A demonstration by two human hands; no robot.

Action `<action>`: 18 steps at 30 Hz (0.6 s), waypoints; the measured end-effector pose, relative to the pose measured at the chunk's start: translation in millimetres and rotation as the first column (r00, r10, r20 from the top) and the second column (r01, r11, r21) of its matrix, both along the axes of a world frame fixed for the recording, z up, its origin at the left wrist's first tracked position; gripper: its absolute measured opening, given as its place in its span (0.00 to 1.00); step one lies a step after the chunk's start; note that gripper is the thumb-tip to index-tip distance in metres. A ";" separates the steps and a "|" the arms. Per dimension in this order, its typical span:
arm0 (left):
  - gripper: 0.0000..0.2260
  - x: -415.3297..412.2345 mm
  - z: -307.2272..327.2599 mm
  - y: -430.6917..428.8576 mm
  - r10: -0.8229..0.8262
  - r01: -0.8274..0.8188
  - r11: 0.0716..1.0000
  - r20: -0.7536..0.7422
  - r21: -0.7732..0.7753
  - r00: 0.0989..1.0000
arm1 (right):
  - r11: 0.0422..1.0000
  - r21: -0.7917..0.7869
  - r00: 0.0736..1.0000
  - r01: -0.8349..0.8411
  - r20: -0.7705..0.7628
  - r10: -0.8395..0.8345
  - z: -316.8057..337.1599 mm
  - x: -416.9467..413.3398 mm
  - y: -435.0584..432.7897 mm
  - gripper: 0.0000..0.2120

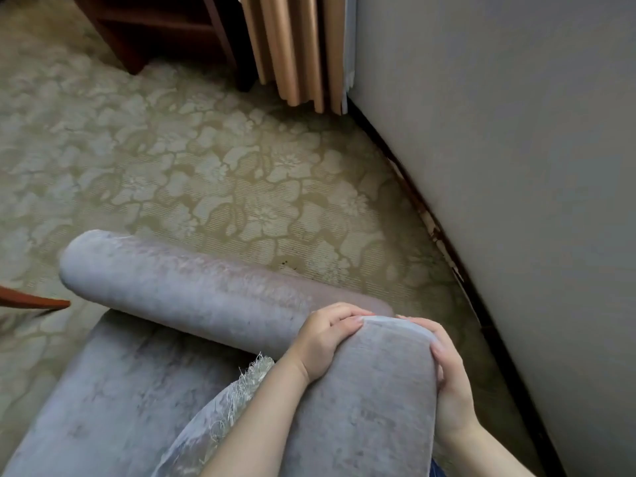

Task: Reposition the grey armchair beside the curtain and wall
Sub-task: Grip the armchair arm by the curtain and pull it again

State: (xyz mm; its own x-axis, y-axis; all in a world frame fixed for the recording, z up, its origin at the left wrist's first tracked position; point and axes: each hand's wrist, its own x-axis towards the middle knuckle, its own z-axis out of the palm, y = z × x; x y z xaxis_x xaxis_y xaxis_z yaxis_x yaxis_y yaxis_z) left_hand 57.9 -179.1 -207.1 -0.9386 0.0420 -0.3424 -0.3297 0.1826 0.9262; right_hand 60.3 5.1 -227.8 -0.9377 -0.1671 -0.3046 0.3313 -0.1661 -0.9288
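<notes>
The grey armchair fills the lower part of the head view, its rounded armrest pointing left and its seat below that. Frayed fabric threads hang at the join of the backrest and seat. My left hand grips the left side of the backrest's top corner. My right hand clasps the right side of the same corner. The beige pleated curtain hangs at the top centre, and the grey wall runs down the right side. A strip of carpet separates the chair from the wall.
Floral beige carpet covers the floor ahead. A dark wooden cabinet stands at the top left beside the curtain. A dark baseboard lines the wall. A reddish wooden edge pokes in at the left.
</notes>
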 end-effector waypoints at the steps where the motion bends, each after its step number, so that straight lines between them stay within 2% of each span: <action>1: 0.18 3.2 0.1 -0.7 0.011 -0.011 1.000 -0.017 0.013 1.000 | 1.000 0.006 1.000 0.005 0.020 -0.006 4.3 1.1 -2.7 0.17; 9: 0.24 5.0 20.0 -33.5 0.097 -0.093 0.993 -0.064 0.068 0.993 | 0.999 -0.040 1.000 -0.009 0.019 0.010 28.8 -6.1 -42.2 0.22; 13: 0.18 -6.8 26.2 -38.2 0.149 -0.146 0.983 -0.015 0.106 0.989 | 0.998 -0.036 0.997 -0.049 -0.059 0.047 27.0 -18.8 -47.8 0.23; 18: 0.19 -1.1 13.4 0.2 0.138 -0.138 0.990 0.049 -0.002 0.989 | 0.998 -0.031 0.998 -0.061 -0.016 0.060 11.5 -14.6 -11.9 0.24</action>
